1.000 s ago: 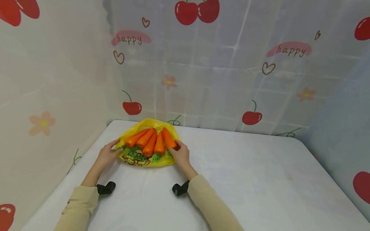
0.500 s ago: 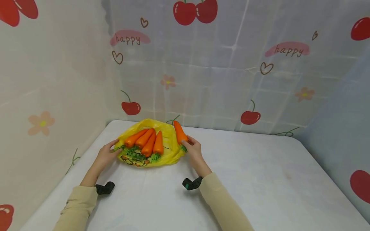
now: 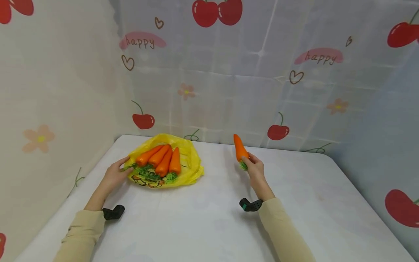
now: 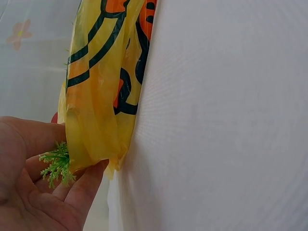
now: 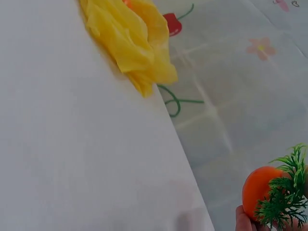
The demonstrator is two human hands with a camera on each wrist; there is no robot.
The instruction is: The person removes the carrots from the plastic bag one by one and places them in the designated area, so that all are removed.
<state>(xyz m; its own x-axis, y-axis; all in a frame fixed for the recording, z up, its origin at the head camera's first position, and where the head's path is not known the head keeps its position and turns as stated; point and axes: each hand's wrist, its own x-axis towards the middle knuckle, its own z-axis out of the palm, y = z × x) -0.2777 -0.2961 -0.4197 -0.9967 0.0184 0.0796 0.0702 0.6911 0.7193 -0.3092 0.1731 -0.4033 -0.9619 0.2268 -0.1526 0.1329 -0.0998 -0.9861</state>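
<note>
Yellow plastic, crumpled and printed with dark lines, forms the bag point(image 3: 196, 169) lying near the far left part of the white desk point(image 3: 196, 222). Four orange carrots point(image 3: 175, 162) are fanned out on it side by side, leafy ends toward the person and tapered tips pointing away. At the bag's left edge is the left hand point(image 3: 114, 176), its fingers pinching the plastic, with a green sprig point(image 4: 57, 165) poking out between them (some fingertips are hidden behind the bag, so the grip there seems light, though that is hard to judge). Well to the right of the bag, the right hand point(image 3: 256, 173) pinches a single carrot point(image 3: 240, 148) near its leafy end, tip up and tilted slightly left, above the desk. Both arms wear beige sleeves point(image 3: 284, 229) and small black wrist cameras point(image 3: 250, 205). Behind hangs a pale sheet point(image 3: 229, 109) printed with cherries, hearts and flowers.
</note>
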